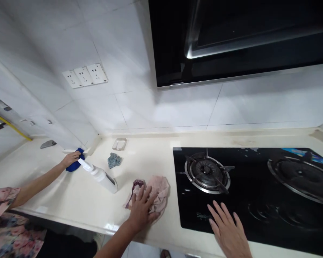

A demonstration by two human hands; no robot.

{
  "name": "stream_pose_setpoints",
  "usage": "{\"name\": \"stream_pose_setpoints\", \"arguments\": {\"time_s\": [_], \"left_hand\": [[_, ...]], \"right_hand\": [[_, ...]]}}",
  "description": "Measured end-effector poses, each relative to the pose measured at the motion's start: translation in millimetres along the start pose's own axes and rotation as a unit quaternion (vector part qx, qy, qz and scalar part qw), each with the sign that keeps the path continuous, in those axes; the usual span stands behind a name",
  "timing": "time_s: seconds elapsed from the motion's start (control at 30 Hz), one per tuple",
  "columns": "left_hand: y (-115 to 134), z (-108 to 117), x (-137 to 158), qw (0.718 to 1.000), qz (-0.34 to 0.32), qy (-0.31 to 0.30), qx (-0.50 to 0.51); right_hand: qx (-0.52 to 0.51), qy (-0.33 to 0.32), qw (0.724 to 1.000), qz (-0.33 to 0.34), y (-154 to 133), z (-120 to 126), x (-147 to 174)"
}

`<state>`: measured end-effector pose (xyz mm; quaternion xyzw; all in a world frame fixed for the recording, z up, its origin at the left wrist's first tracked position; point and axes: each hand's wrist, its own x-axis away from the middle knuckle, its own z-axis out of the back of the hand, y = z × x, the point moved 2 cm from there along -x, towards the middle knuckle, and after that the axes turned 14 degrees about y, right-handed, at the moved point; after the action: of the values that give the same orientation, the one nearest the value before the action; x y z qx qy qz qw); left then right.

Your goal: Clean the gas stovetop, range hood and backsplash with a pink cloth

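Note:
My left hand point(142, 209) lies flat on a crumpled pale pink cloth point(159, 191), its fingers spread over the near left part. A purple-patterned bit of cloth point(136, 186) shows beside the fingertips; whether it belongs to the same cloth I cannot tell. Over the front edge of the black glass gas hob point(247, 200), my right hand point(228, 229) rests palm down with fingers apart and nothing in it. The left round burner point(206, 173) lies beyond those fingertips. A white spray bottle point(101, 177) is on the counter left of the pink cloth.
At left, another person's hand point(72, 158) is on a blue cloth point(76, 163) by the wall's end. A grey-blue rag point(114, 160) and a small squarish frame point(120, 144) lie on the cream counter point(148, 157). A black range hood point(231, 43) overhangs the hob.

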<state>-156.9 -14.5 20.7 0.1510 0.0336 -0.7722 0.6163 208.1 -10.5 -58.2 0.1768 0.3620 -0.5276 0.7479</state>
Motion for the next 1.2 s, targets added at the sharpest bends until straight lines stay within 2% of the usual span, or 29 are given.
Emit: {"name": "stream_pose_setpoints", "arguments": {"time_s": [0.1, 0.17, 0.3, 0.43, 0.5, 0.57, 0.63, 0.7, 0.87, 1.0, 1.1, 1.13, 1.2], "left_hand": [[14.1, -15.3, -35.0, 1.000, -0.027, 0.003, 0.004], [25.3, -23.7, -70.1, 1.000, -0.016, 0.013, 0.017], [34.8, -37.1, -158.8, 0.997, 0.049, 0.046, 0.037], [22.3, -48.7, -247.3, 0.989, 0.120, 0.076, 0.051], [19.4, -54.6, -276.2, 0.985, 0.140, 0.082, 0.061], [25.1, -59.2, -286.1, 0.984, 0.138, 0.086, 0.067], [38.7, -60.3, -273.4, 0.987, 0.113, 0.089, 0.070], [55.9, -56.7, -239.1, 0.991, 0.072, 0.091, 0.070], [85.0, -32.9, -104.5, 0.994, -0.015, 0.078, 0.069], [80.7, -16.1, -9.2, 0.990, -0.088, 0.036, 0.103], [58.2, -1.6, 36.9, 0.986, -0.077, 0.007, 0.145], [47.5, 6.1, 46.4, 0.985, -0.048, 0.005, 0.167], [22.9, 27.4, 54.8, 0.972, 0.057, 0.024, 0.226]], "right_hand": [[0.012, 0.002, 1.000, 0.012, -2.3, 0.7, 0.0], [0.016, 0.000, 1.000, 0.020, -5.2, -0.5, -4.7], [0.036, -0.004, 0.999, 0.021, -4.3, -3.3, -7.1], [0.052, -0.027, 0.998, 0.027, 0.6, -3.6, -3.1], [0.056, -0.040, 0.997, 0.029, 1.7, -3.0, -2.0], [0.059, -0.046, 0.997, 0.023, 1.5, -2.1, -2.1], [0.059, -0.046, 0.997, 0.015, 0.2, -1.2, -3.2], [0.054, -0.038, 0.998, 0.011, -1.6, -0.2, -4.5], [0.044, -0.025, 0.999, 0.008, -2.0, -0.7, -3.5], [0.047, -0.047, 0.998, 0.007, 0.7, -3.1, 0.6], [0.054, -0.051, 0.997, 0.004, 0.9, -2.1, 0.8], [0.056, -0.051, 0.997, 0.002, 0.5, -1.4, 0.2], [0.061, -0.054, 0.997, -0.001, -0.9, 0.0, -1.2]]}}
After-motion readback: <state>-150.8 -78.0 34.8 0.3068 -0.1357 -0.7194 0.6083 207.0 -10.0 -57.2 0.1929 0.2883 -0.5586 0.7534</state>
